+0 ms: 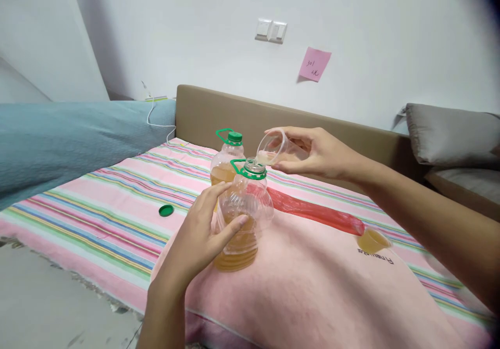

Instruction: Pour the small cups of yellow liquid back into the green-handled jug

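Observation:
My left hand is wrapped round the side of a clear plastic bottle, which is partly filled with amber liquid. The bottle stands uncapped, with a green handle ring at its neck. Above its mouth, my right hand grips a clear plastic cup, tilted to the left with its rim over the opening. A little pale liquid shows at the cup's lower lip. Behind stands a second bottle of amber liquid, its green cap on. A loose green cap lies on the striped sheet to the left.
A red plastic sleeve lies across the bed, its right end by a tilted cup of yellowish liquid. Beneath the front bottle is a pink cloth. A tan headboard runs behind; grey pillows are stacked at right.

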The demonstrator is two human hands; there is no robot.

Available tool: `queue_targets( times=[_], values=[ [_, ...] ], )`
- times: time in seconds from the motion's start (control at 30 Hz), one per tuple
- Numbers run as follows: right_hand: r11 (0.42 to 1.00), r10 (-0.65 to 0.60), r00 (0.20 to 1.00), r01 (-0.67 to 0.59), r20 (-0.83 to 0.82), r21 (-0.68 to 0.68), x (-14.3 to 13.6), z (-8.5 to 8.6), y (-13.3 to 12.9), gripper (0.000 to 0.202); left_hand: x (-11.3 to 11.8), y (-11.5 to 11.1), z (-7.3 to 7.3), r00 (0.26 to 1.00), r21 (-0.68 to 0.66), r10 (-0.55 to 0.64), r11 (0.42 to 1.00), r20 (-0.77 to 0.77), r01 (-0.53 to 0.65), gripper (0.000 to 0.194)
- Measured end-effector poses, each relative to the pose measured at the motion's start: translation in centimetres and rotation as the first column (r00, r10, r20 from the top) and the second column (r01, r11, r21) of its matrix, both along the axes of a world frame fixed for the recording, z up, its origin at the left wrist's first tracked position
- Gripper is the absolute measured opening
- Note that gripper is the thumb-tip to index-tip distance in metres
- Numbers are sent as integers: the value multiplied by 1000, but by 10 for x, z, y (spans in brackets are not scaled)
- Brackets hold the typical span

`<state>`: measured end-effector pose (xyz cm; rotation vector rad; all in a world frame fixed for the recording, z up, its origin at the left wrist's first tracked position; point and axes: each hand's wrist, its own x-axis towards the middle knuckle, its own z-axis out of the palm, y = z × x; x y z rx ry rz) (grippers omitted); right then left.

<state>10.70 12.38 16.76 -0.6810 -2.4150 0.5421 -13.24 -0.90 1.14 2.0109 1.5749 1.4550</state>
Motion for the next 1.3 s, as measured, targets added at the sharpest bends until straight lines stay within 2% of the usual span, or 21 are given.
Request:
queue_targets(
  times=[0.73,1.07,1.3],
  values=[
    [1000,14,999,-15,45,10,-5,14,-2,67,-1,0,0,1000,13,-8,1000,-6,8,52],
    [992,55,985,-73,162,102,-7,24,-3,51,0,1,1,1000,8,-9,1000,-7,9,52],
    [994,64,978,-81,200,75,-11,34,-5,43,-1,1,0,1000,13,-14,1000,0,14,51]
  ],
)
